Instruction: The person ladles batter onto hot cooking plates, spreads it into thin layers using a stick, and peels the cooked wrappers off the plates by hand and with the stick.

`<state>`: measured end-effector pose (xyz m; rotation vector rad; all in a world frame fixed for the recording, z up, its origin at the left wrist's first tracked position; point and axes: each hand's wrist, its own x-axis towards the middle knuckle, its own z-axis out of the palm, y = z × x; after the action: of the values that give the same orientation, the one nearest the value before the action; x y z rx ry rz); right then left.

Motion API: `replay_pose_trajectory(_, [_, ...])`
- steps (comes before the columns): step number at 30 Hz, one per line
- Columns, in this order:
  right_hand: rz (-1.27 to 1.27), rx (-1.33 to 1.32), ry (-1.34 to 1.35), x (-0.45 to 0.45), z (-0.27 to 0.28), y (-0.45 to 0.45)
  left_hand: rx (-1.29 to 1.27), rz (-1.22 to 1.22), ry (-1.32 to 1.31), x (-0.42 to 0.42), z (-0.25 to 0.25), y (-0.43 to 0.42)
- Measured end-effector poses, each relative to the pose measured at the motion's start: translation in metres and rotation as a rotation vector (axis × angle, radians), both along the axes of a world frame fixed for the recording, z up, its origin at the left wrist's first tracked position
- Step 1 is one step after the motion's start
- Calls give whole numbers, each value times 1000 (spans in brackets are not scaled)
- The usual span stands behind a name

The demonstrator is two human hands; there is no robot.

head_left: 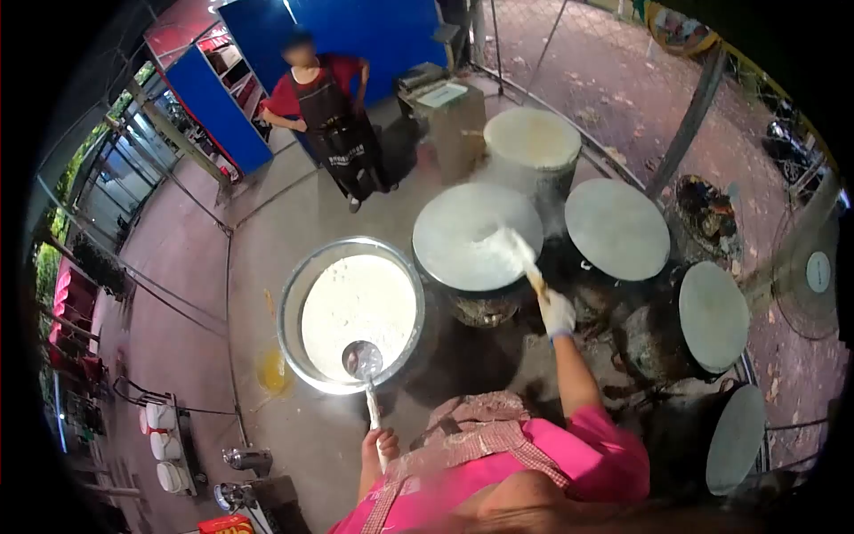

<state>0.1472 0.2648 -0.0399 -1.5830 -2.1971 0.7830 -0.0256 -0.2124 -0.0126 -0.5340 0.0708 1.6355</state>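
My left hand (379, 445) is wrapped round the pale handle of a ladle (363, 359). The ladle's round bowl rests at the near inner side of a large metal basin (290, 331) holding white batter (358, 307). My right hand (557, 313), in a white glove, grips the wooden handle of a brush-like tool (536, 281). Its white, blurred head touches the top of a round pale griddle (463, 233), which stands just right of the basin. Whether the white at its head is bristle or batter cannot be made out.
Further round griddles (616, 230) curve along the right side, one (532, 139) at the back. A person (325, 111) in a dark apron stands behind the basin, near a box-like stand (452, 125). White containers (161, 416) are at the lower left.
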Motion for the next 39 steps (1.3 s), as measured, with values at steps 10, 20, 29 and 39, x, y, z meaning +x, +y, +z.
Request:
replay_pose_trajectory(10, [-51,-198,-56,20,11,15,-22,-135,29,-10,2,44])
replay_pose_trajectory(20, [-76,-226,42,42,-50,29,-562,-134,294,15,-18,90])
replay_pose_trajectory(29, [-80,-230,355,-60,-30,162,-726,-198,490,24,-59,49])
replay_pose_trajectory(39, [-358,-741,1008,-40,-9,7,-343,-140,-40,-15,21,64])
